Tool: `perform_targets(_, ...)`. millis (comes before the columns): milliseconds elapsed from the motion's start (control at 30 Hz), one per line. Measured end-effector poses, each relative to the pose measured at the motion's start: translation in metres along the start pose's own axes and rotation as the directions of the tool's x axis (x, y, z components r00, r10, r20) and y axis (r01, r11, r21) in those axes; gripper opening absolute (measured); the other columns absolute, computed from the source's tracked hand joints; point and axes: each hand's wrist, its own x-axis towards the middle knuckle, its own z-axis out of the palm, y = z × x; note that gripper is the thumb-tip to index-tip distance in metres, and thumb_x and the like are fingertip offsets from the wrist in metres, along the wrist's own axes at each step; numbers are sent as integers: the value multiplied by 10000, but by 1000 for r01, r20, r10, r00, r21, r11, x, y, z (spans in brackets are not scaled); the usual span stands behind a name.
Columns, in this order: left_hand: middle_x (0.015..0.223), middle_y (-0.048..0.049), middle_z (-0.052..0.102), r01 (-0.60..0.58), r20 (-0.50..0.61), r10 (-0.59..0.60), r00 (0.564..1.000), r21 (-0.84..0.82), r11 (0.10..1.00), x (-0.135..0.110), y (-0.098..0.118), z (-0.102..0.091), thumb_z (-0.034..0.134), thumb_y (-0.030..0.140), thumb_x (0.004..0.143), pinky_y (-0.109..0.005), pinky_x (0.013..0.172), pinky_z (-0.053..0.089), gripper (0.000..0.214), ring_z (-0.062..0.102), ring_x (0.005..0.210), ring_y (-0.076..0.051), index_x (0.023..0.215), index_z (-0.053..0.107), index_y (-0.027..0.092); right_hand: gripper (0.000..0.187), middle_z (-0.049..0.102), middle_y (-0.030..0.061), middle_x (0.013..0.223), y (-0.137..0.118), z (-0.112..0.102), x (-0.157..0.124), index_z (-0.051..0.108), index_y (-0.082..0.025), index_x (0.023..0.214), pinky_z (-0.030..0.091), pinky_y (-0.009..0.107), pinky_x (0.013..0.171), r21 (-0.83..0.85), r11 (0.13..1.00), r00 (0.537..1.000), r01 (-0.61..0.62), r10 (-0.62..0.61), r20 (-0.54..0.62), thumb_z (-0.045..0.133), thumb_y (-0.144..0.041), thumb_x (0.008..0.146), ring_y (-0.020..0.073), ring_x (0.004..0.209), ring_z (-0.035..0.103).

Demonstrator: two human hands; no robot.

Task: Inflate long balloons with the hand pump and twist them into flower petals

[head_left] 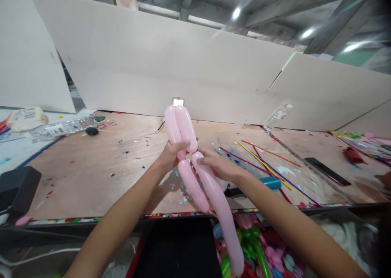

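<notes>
A long pink modelling balloon (210, 180) is held up over the table, twisted into segments. Two loops of it stand upright side by side at the top, and two tails hang below, the longer one reaching past the table's front edge. My left hand (171, 156) is closed round the base of the left loop, its thumb lying across the front. Closed on the right-hand part, just under the twist, is my right hand (216, 164). The twist itself lies between my hands, partly hidden by fingers.
Several thin uninflated balloons (269, 168) lie on the right beside a blue-and-black balloon pump (270, 183) and a dark phone-like slab (326, 171). Plastic bottles (69, 127) lie left and lean right. A white partition (171, 58) stands behind; colourful balloons (259, 245) fill the space below the edge.
</notes>
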Motion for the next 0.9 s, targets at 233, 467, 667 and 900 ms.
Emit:
perform_targets(233,816,-106,677,15,-4,-15,1000,7,1000,-2,0,0,735,299,645,-327,707,486,401,632,749,-210,968,667,71,418,612,59,1098,6,0,-1,543,-235,1169,502,402,836,-79,996,994,-45,37,-101,591,-442,809,228,954,585)
perform_targets(467,959,-90,656,-4,62,7,998,-43,999,-1,2,1,729,248,668,-344,737,510,463,648,806,-209,1095,584,143,441,620,41,1074,-6,8,-1,531,-273,1162,532,330,675,125,992,997,-33,41,-67,660,-312,742,184,806,605)
perform_targets(667,951,-85,631,77,31,-76,997,-38,996,1,0,-1,727,269,687,-294,574,507,499,641,684,-174,1111,484,170,356,608,9,786,-4,2,0,547,-219,1065,447,263,526,195,981,972,8,38,-232,608,-368,747,129,576,525)
perform_targets(900,568,40,444,231,-42,-238,970,-129,964,6,9,-14,637,406,722,-176,338,276,301,372,367,-44,718,465,159,299,569,-23,736,-8,-16,-7,449,-227,929,476,288,562,279,960,959,-39,114,-259,633,-288,702,140,607,554)
